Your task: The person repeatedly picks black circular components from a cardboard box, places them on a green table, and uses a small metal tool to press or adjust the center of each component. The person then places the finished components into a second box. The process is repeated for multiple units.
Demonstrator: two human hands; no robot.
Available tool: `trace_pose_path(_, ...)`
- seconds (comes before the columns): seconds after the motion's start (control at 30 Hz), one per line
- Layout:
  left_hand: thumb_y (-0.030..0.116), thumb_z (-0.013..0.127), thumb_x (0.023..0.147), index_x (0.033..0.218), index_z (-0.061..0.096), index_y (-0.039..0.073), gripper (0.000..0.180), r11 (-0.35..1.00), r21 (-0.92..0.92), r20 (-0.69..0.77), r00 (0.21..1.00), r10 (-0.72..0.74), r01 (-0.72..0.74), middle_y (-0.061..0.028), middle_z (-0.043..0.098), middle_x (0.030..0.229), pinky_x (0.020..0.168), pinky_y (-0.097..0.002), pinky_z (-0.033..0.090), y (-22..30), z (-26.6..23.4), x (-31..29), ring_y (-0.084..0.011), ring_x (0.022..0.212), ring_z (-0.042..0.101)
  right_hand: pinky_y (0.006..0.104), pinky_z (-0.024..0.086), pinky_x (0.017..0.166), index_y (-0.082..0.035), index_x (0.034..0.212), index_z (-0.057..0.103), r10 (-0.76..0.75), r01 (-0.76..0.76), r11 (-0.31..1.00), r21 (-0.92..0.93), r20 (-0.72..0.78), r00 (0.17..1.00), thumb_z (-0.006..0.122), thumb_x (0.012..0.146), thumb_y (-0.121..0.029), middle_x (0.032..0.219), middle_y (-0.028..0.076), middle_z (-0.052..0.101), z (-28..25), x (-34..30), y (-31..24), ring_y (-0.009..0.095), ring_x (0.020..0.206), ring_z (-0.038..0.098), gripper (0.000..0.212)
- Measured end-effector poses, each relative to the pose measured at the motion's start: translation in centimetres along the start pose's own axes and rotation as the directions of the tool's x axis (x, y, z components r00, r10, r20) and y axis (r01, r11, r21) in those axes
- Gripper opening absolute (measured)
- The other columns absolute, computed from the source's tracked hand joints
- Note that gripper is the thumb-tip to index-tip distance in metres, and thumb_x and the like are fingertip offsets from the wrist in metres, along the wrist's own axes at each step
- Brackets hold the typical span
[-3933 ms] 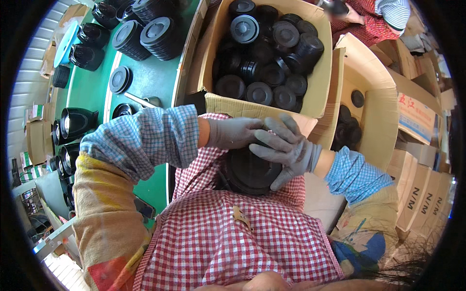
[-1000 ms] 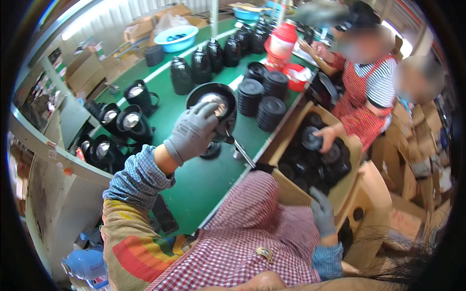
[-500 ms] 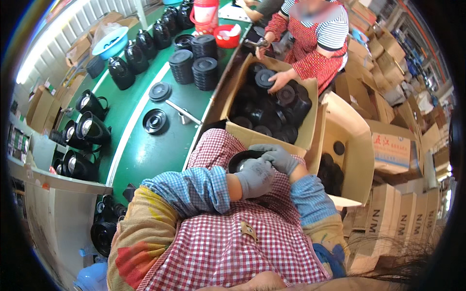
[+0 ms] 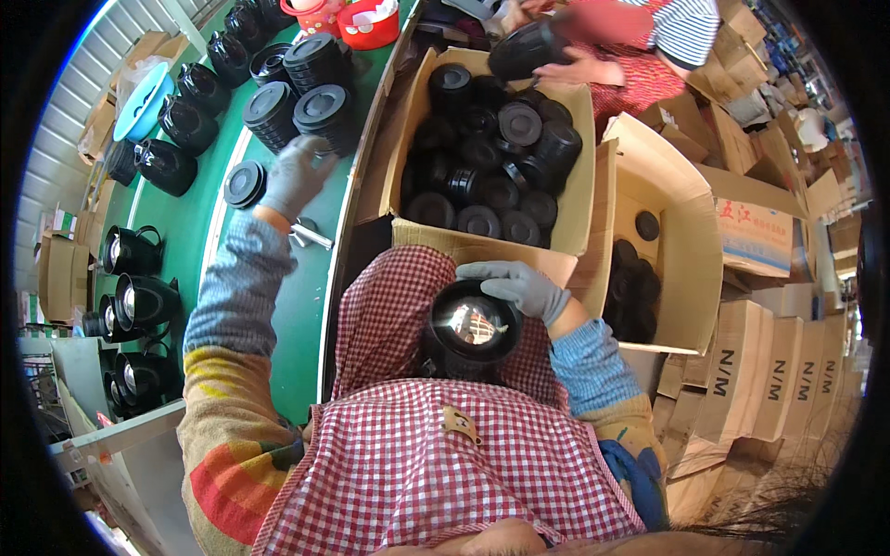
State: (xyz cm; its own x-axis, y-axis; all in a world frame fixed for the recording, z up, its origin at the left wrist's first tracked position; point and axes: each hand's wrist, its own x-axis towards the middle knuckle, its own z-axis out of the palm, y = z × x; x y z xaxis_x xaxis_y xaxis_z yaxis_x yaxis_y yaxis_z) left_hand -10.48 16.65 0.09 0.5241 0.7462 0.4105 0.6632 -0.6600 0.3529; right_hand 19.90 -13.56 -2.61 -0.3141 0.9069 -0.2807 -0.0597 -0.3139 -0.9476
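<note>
My left hand (image 4: 298, 181), in a grey glove, is stretched out over the green table with its fingers apart. Its fingertips are close to a stack of round black lids (image 4: 324, 116); contact is hard to judge. A flat black disc-shaped lid (image 4: 245, 183) lies beside the wrist. In my lap a black jug (image 4: 454, 357) stands with its round opening up, showing a shiny silvery inside. My right hand (image 4: 521, 289), also gloved, grips the jug's far right rim. A silvery T-shaped tool (image 4: 313, 234) lies on the table, partly behind my left sleeve.
An open carton (image 4: 399, 199) of black round parts stands ahead, with another carton (image 4: 691, 278) to its right. Black jugs (image 4: 167, 167) line the table's far left. Across the carton, a co-worker's hand (image 4: 584, 69) holds a black jug. A red basin (image 4: 369, 26) stands behind the lids.
My left hand has left the jug and reached forward-left to the lid stacks. The jug is now upright, its opening facing up. The co-worker now handles a jug instead of a lid.
</note>
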Motion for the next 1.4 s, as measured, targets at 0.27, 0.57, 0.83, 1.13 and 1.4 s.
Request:
trace_pose_path(0.27, 0.04, 0.078, 0.081, 0.148, 0.047, 0.01, 0.08, 0.923, 0.386, 0.14, 0.987, -0.073, 0.013, -0.0168, 0.042, 0.156, 0.118, -0.0479, 0.031, -10.5, 3.5, 4.6, -0.0365, 0.144, 0.039, 0.0342, 0.05, 0.103, 0.003, 0.138, 0.056, -0.219, 0.24, 0.969, -0.058, -0.649, 0.729, 0.052, 0.106, -0.017, 0.126, 0.016, 0.068, -3.9, 0.4, 2.6, 0.024, 0.117, 0.065, 0.038)
trace_pose_path(0.57, 0.03, 0.077, 0.082, 0.138, 0.059, 0.016, 0.06, 0.904, 0.371, 0.18, 0.972, 0.152, -0.21, -0.0093, 0.052, 0.148, 0.117, -0.051, 0.031, -11.7, 3.8, 7.5, -0.0343, 0.142, 0.042, 0.0355, 0.051, 0.103, 0.002, 0.139, 0.056, -0.223, 0.249, 0.967, -0.047, -0.626, 0.747, 0.05, 0.107, -0.019, 0.127, 0.016, 0.067, -3.8, 1.2, 4.6, 0.025, 0.118, 0.065, 0.038)
trace_pose_path(0.83, 0.006, 0.071, 0.086, 0.131, 0.06, 0.002, 0.047, 0.924, -0.151, 0.012, 0.934, 0.357, -0.351, -0.0199, 0.062, 0.131, 0.101, -0.043, 0.049, 1.0, -4.1, 4.9, -0.0396, 0.121, 0.06, 0.0368, 0.04, 0.113, 0.004, 0.139, 0.056, -0.504, 0.237, 0.851, -0.468, -0.605, 0.617, 0.057, 0.103, -0.02, 0.138, 0.017, 0.061, -2.9, -0.9, -0.8, 0.025, 0.131, 0.055, 0.043)
trace_pose_path(1.13, 0.046, 0.053, 0.104, 0.14, 0.048, -0.006, 0.064, 0.22, -0.925, 0.381, 0.779, 0.498, 0.311, -0.0181, 0.057, 0.133, 0.108, -0.0396, 0.041, 17.2, -0.7, -8.3, -0.0276, 0.126, 0.054, 0.0398, 0.044, 0.107, 0.003, 0.119, 0.067, -0.392, 0.427, 0.902, 0.062, -0.296, 0.871, 0.053, 0.104, -0.045, 0.126, 0.018, 0.067, 2.0, -3.2, -3.7, 0.024, 0.12, 0.061, 0.053)
trace_pose_path(1.4, 0.028, 0.035, 0.11, 0.118, 0.066, -0.005, 0.046, 0.27, -0.959, 0.209, 0.858, 0.468, 0.087, -0.0198, 0.064, 0.125, 0.105, -0.0397, 0.046, 18.4, 4.3, -12.6, -0.0314, 0.117, 0.063, 0.0468, 0.037, 0.114, -0.001, 0.104, 0.075, -0.61, 0.521, 0.785, -0.335, -0.271, 0.745, 0.064, 0.097, -0.032, 0.119, 0.015, 0.071, 3.9, -5.2, 1.1, 0.032, 0.123, 0.061, 0.033)
